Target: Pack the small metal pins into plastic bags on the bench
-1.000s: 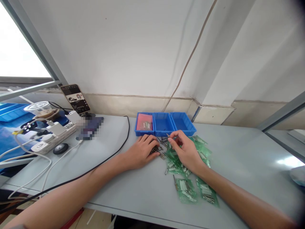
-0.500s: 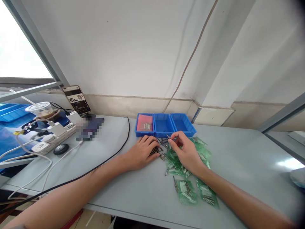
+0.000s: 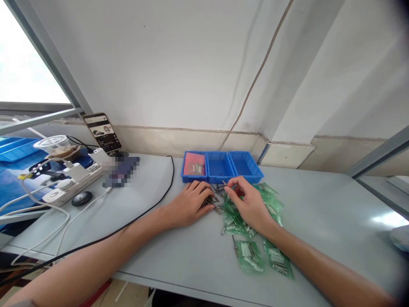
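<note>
My left hand (image 3: 191,203) lies on the table, fingers spread and curved beside a heap of small metal pins (image 3: 208,201); part of the heap is hidden under it. Between thumb and forefinger, my right hand (image 3: 247,200) pinches a thin metal pin (image 3: 224,183), just in front of the blue bins. More loose pins (image 3: 218,209) lie between the two hands. Green plastic bags (image 3: 234,219) of metal pins are piled under and beside my right hand. Nearer the front lie two more green bags, one on the left (image 3: 251,256) and one on the right (image 3: 277,261).
Three joined blue bins (image 3: 220,179) stand by the wall; the left one holds a pink bag (image 3: 194,164). On the left are a propped phone (image 3: 102,133), a power strip (image 3: 68,187), a lidded cup (image 3: 54,146) and a round black object (image 3: 82,198). A black cable (image 3: 137,219) crosses the table.
My right hand's fingertips have shifted very slightly left with the pin. My left hand stays in the same place.
</note>
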Tool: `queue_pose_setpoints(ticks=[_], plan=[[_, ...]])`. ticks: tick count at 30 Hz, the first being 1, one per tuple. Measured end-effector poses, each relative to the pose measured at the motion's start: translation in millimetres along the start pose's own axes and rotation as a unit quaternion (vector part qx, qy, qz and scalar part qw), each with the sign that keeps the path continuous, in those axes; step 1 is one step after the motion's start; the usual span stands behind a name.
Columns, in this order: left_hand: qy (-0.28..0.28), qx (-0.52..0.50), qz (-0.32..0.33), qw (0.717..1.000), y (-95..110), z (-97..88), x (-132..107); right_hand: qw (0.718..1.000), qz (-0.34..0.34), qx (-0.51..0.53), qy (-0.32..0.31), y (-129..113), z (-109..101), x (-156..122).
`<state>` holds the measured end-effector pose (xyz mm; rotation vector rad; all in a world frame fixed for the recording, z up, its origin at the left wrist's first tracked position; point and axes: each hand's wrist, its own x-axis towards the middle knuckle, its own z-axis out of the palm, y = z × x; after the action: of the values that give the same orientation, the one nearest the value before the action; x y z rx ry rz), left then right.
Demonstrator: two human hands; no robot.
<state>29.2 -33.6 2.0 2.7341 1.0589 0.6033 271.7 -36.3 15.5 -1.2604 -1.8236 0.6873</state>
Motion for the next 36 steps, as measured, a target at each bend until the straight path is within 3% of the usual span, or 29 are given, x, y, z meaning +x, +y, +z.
queue_pose_setpoints(ticks=[7, 29, 36], plan=[[0.005, 0.002, 0.001, 1.0, 0.6, -0.4, 0.4, 0.999, -0.02, 0.006, 0.036, 7.1, 0.3, 0.8], [0.007, 0.001, 0.003, 1.0, -0.4, 0.8, -0.3, 0.997, -0.054, -0.01, 0.06, 10.6, 0.9, 2.7], [0.007, 0.002, 0.005, 1.0, -0.6, 1.0, 0.1, 0.998, -0.034, 0.003, 0.05, 7.6, 0.6, 1.4]])
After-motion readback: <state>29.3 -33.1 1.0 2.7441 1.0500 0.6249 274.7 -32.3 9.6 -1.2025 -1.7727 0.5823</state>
